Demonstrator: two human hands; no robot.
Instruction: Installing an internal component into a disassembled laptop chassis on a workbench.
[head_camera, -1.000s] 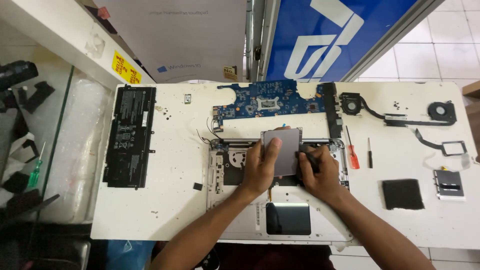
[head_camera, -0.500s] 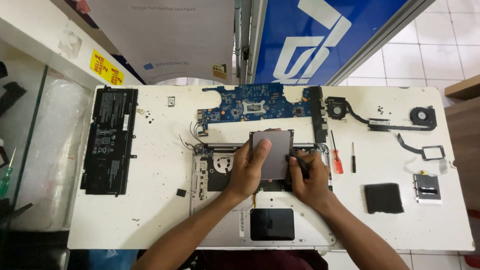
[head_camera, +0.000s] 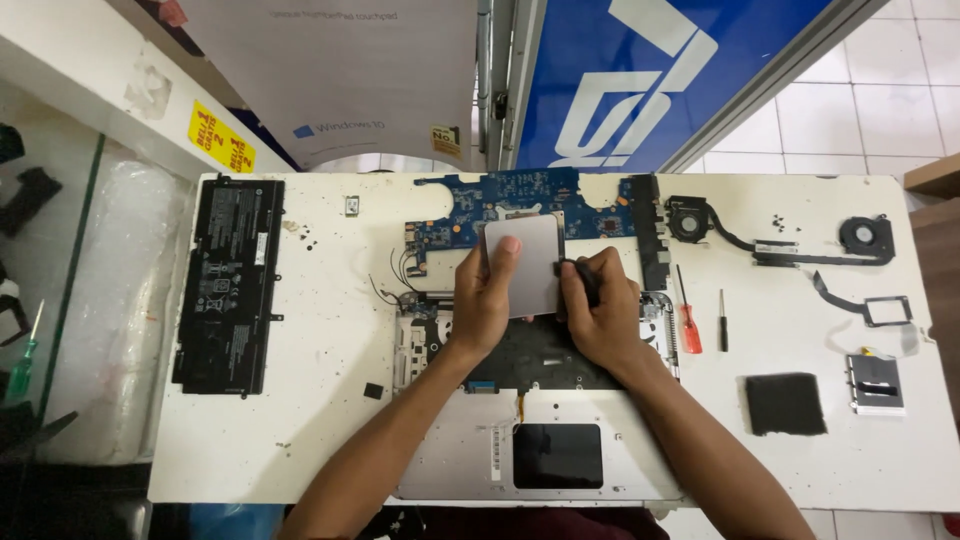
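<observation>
White worktable (head_camera: 300, 440), tiled floor (head_camera: 880, 90); both hands' fingers (head_camera: 505, 250) grasp grey drive (head_camera: 530, 262)

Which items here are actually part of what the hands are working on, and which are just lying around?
In hand:
left hand
right hand
flat grey rectangular metal plate
opened silver laptop base

Lying about:
blue circuit board
long black battery pack
red-handled screwdriver
black cooling fan with heat pipe
black square pad

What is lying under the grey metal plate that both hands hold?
Under the grey metal plate show the blue circuit board at its upper edge and the open laptop base lower down. The left hand, right hand and plate hide what lies directly beneath.
</observation>
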